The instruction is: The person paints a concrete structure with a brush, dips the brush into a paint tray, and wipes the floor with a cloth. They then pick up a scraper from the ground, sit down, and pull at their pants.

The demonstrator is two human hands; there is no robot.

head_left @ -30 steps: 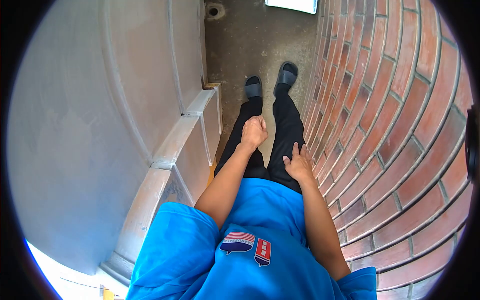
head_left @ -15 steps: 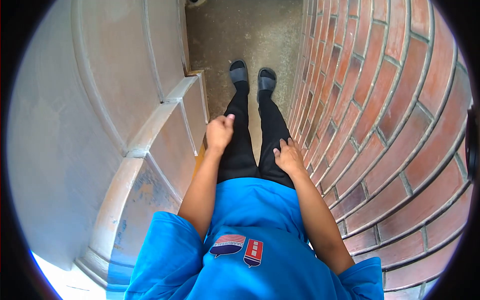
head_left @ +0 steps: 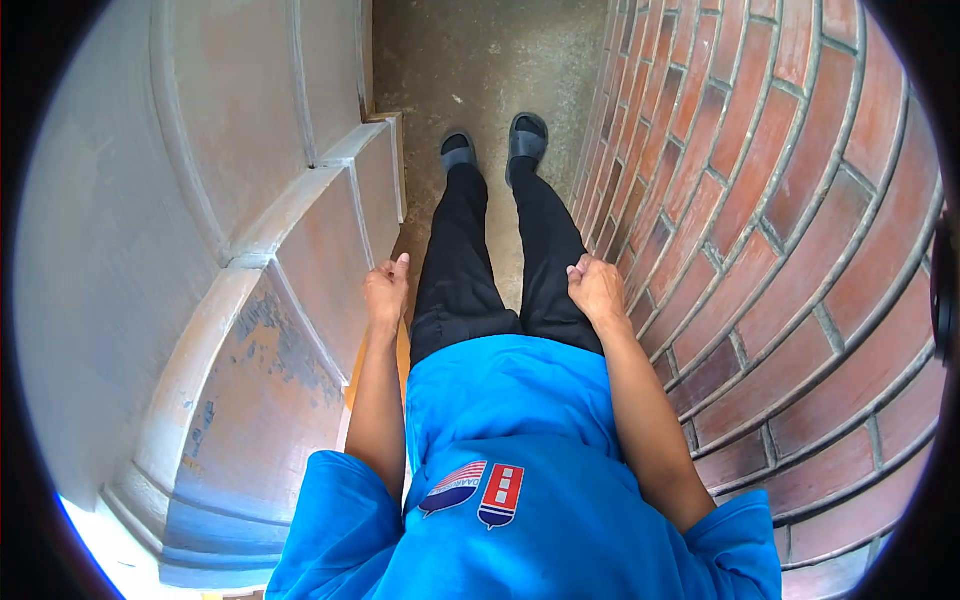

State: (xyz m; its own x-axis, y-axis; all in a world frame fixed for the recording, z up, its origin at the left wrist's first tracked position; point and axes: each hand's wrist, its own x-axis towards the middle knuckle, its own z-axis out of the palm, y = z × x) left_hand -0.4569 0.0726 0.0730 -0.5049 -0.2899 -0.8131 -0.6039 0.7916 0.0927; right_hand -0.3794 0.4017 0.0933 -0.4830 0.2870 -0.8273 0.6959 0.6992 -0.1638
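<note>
My left hand [head_left: 387, 292] hangs beside my left thigh, close to the pale wall. Its fingers are curled into a loose fist with the thumb uppermost, and nothing shows in it. In front of my right thigh is my right hand [head_left: 597, 290], also loosely closed, thumb against the curled fingers and no object visible. Black trousers [head_left: 455, 270] and a blue shirt [head_left: 510, 390] cover my body. Dark slide sandals, the left one [head_left: 458, 152] and the right one [head_left: 528, 140], are on my feet.
A pale panelled wall [head_left: 240, 130] with a jutting ledge [head_left: 255, 240] and peeling paint runs along my left. On my right rises a red brick wall [head_left: 740, 200]. Between them, a narrow concrete floor [head_left: 490, 60] stretches ahead.
I have moved forward along the passage, and my right foot is now ahead of my left. My left hand has swung outward to the left; my right hand's fingers have curled in.
</note>
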